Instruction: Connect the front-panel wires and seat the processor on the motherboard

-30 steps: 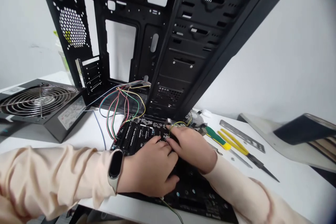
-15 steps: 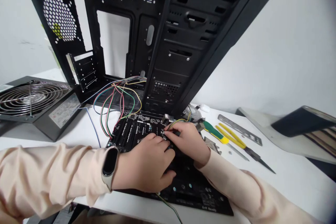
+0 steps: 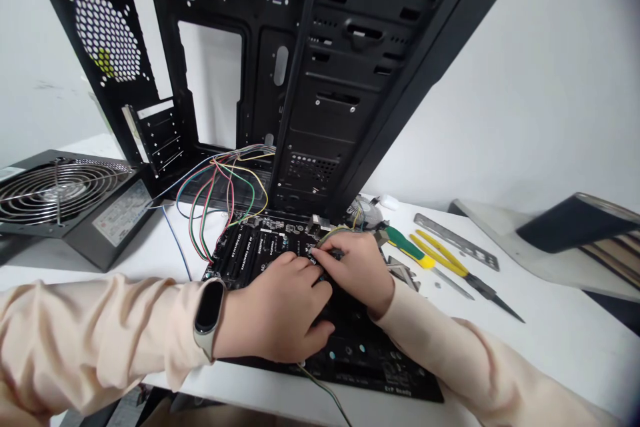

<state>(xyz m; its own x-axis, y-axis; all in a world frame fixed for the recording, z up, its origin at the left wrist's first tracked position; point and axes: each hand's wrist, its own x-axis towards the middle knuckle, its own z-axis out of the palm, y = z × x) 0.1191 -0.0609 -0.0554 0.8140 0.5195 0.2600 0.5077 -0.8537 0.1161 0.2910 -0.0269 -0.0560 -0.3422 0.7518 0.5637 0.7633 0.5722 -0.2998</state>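
My left hand (image 3: pixel 277 307), with a black fitness band on its wrist, lies over a black motherboard (image 3: pixel 250 257), fingers spread and tips down on the board. My right hand (image 3: pixel 357 273) is close beside it, pinching a small black cable connector (image 3: pixel 337 253) near the left fingertips. Thin green and yellow wires (image 3: pixel 333 233) run from that connector toward the back of the board. Both hands hide the board's middle, so the socket beneath the connector is out of sight.
A black open computer case (image 3: pixel 310 80) stands behind the board, with a coloured wire bundle (image 3: pixel 225 180) hanging out. A power supply unit (image 3: pixel 65 203) sits left. To the right lie a green-handled screwdriver (image 3: pixel 405 247), yellow-handled pliers (image 3: pixel 440 257) and a metal I/O shield (image 3: pixel 455 241).
The whole scene has shifted slightly in view as my head moved. Both hands stay over the same part of the board, with the right hand still at the connector.
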